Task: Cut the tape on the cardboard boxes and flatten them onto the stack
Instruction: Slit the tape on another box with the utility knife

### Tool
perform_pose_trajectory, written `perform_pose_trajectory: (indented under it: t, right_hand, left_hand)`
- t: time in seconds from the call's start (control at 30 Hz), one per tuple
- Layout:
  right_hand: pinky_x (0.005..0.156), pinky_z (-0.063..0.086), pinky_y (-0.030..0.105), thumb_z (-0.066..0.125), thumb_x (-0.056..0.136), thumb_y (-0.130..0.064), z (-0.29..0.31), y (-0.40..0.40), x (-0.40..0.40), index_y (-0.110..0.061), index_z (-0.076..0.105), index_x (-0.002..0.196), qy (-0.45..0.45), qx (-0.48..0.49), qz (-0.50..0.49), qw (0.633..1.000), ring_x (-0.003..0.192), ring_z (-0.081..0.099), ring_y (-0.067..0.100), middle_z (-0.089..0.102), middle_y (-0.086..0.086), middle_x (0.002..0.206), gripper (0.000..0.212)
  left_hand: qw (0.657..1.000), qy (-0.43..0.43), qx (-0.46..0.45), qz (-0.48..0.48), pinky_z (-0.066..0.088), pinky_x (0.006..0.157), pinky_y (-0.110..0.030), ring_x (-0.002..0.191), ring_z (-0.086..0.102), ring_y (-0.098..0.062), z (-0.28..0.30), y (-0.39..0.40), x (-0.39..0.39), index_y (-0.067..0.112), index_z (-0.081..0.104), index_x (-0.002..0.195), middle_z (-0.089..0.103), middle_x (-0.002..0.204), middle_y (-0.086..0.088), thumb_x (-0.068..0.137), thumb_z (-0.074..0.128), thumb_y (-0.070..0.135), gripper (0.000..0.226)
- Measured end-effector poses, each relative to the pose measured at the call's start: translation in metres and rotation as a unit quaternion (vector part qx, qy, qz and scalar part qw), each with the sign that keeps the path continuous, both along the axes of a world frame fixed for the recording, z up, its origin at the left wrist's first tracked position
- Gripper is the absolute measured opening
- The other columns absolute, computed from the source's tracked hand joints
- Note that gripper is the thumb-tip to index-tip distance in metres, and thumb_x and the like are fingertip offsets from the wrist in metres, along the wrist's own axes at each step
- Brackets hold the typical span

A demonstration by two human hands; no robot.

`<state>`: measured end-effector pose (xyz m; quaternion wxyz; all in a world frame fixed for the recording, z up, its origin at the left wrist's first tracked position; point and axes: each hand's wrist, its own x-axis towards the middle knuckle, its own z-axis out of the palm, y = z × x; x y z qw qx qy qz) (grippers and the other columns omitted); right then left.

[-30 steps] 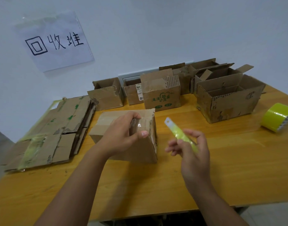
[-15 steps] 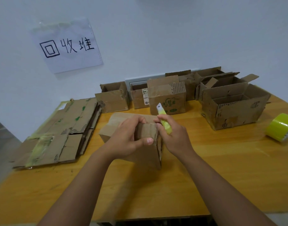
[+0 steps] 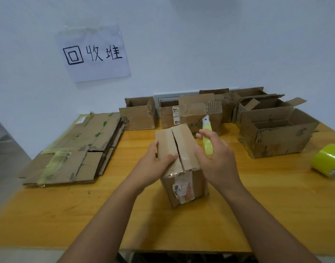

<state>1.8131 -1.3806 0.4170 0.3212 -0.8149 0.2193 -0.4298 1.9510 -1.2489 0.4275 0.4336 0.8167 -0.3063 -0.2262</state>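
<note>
A small closed cardboard box (image 3: 183, 179) stands upright at the table's middle, its two top flaps meeting along a seam with clear tape and a torn label on its near face. My left hand (image 3: 153, 166) grips its top left flap, thumb on the seam. My right hand (image 3: 216, 162) rests against the box's right top edge and holds a yellow-green utility knife (image 3: 207, 141), its white tip pointing up and away. A stack of flattened cardboard (image 3: 77, 149) lies at the table's left.
Several open cardboard boxes (image 3: 138, 115) line the back of the wooden table (image 3: 276, 196), with a larger one (image 3: 276, 133) at the right. A yellow-green tape roll (image 3: 327, 160) lies at the far right edge. A paper sign (image 3: 93, 56) hangs on the wall.
The box has been turned from lying on its side to upright with its taped seam on top. My right hand with the knife has moved in against the box.
</note>
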Motion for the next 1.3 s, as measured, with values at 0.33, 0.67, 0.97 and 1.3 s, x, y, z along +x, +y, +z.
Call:
perform_pose_trajectory:
  t: [0.33, 0.67, 0.97, 1.3]
  right_hand:
    - [0.074, 0.06, 0.036, 0.066, 0.089, -0.037, -0.026, 0.035, -0.013, -0.044, 0.031, 0.139, 0.002, 0.137, 0.034, 0.99, 0.101, 0.064, 0.009, 0.053, -0.019, 0.13, 0.061]
    - [0.072, 0.049, 0.007, 0.068, 0.089, -0.037, 0.005, -0.013, -0.018, -0.031, 0.032, 0.146, -0.086, 0.153, 0.043, 0.984, 0.109, 0.05, -0.015, 0.046, -0.016, 0.14, 0.067]
    - [0.094, 0.049, 0.049, 0.07, 0.084, -0.049, 0.001, 0.035, -0.015, -0.024, 0.046, 0.137, -0.074, 0.034, -0.01, 0.997, 0.113, 0.047, 0.002, 0.05, -0.025, 0.12, 0.063]
    - [0.095, 0.052, 0.042, 0.055, 0.085, -0.05, -0.013, 0.042, -0.031, -0.043, 0.036, 0.137, -0.097, 0.119, 0.1, 0.983, 0.124, 0.054, 0.009, 0.054, -0.02, 0.136, 0.056]
  left_hand:
    - [0.992, -0.084, 0.051, -0.085, 0.043, 0.068, -0.018, 0.109, 0.046, -0.006, 0.024, 0.004, 0.003, 0.038, 0.005, 0.156, 0.037, 0.144, 0.012, 0.08, 0.07, 0.058, 0.102]
    - [0.94, -0.284, 0.009, -0.189, 0.045, 0.09, -0.022, 0.115, 0.041, 0.009, 0.023, 0.028, -0.001, 0.054, -0.002, 0.149, 0.03, 0.138, 0.037, 0.082, 0.061, 0.058, 0.092]
    - [0.899, -0.421, -0.072, -0.094, 0.032, 0.088, -0.015, 0.113, 0.032, 0.006, 0.028, 0.007, -0.018, 0.031, 0.02, 0.154, 0.036, 0.143, 0.012, 0.089, 0.047, 0.046, 0.072]
    - [0.861, -0.494, -0.071, -0.101, 0.029, 0.112, -0.039, 0.136, 0.038, -0.019, 0.033, 0.004, -0.025, 0.015, 0.038, 0.149, 0.042, 0.151, -0.006, 0.103, 0.032, 0.034, 0.051]
